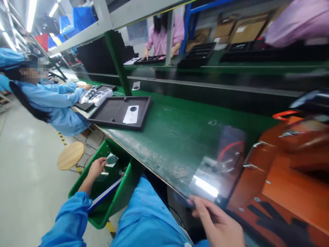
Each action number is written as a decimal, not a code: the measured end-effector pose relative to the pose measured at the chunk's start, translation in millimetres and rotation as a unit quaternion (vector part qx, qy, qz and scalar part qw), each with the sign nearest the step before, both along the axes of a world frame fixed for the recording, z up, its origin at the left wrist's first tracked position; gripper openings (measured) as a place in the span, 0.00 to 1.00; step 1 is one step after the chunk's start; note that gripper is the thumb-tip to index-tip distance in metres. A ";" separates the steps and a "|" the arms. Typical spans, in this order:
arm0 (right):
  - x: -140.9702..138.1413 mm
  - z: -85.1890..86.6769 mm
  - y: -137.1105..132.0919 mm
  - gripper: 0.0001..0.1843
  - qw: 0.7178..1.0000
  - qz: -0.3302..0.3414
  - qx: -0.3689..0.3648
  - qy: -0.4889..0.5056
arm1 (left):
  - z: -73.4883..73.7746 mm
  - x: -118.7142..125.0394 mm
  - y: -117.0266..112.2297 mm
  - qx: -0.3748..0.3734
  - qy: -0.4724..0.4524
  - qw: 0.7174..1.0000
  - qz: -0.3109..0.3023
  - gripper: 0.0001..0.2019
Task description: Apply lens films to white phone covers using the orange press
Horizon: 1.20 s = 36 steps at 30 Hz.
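Note:
My left hand [96, 168] reaches over a green bin [125, 178] beside the bench. Its fingers are pinched at the edge of a small piece of clear film [112, 160]. Another pale scrap lies just below that hand, inside the bin. At the bench's front edge, my right hand [213, 216] is closed, thumb and forefinger together at the near corner of a clear, shiny plastic sheet [203, 180]. Light reflects brightly off this sheet, and part of it lies over the green bench top [164, 137].
A black tray [108, 111] holding a white card with a dark round mark [131, 114] sits farther left. An orange fixture [295, 171] with metal latches stands at right. A wooden stool [71, 155] is left of the bin. Co-workers sit left and across.

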State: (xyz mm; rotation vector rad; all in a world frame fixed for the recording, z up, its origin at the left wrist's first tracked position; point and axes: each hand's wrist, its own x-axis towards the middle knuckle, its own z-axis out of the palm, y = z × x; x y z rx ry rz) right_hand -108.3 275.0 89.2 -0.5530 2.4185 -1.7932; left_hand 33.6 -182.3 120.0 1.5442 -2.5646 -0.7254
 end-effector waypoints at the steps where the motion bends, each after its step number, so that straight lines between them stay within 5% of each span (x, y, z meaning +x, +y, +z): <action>1: 0.1 1.5 -6.8 0.18 1.000 0.008 -0.019 -0.009 | -13.8 -1.2 1.4 -0.012 -0.011 1.000 0.010 0.20; 4: -0.9 11.5 -19.5 0.16 0.999 0.012 -0.043 0.002 | -43.7 -12.5 25.3 -0.083 -0.022 0.996 0.032 0.32; 6: -1.6 20.9 -20.7 0.12 0.998 -0.011 -0.028 0.050 | -48.4 -22.6 56.6 -0.124 0.042 0.991 -0.014 0.31; 8: -2.4 31.1 -19.6 0.07 0.987 -0.060 0.006 0.148 | -40.6 -33.9 101.0 -0.116 0.166 0.970 -0.134 0.21; 11: -5.0 45.5 -20.5 0.06 0.926 -0.114 0.098 0.347 | -14.5 -55.0 179.3 -0.021 0.269 0.899 -0.344 0.11; 13: -6.7 52.9 -23.5 0.09 0.879 -0.110 0.168 0.433 | 3.0 -69.0 223.5 0.017 0.299 0.860 -0.412 0.11; 16: -6.7 58.5 -27.6 0.09 0.853 -0.093 0.224 0.462 | 15.4 -82.1 259.8 0.071 0.328 0.829 -0.447 0.14; 23: 1.2 42.1 -33.7 0.18 0.879 -0.058 0.217 0.421 | 1.9 -93.2 259.5 0.256 0.357 0.803 -0.404 0.16; 28: 6.6 38.0 -30.9 0.22 0.948 -0.003 0.042 0.315 | 6.1 -104.2 247.2 0.230 0.351 0.841 -0.340 0.10; 36: -9.6 50.8 -20.9 0.04 0.981 -0.028 -0.023 0.191 | 19.1 -101.2 217.7 0.182 0.297 0.799 -0.490 0.07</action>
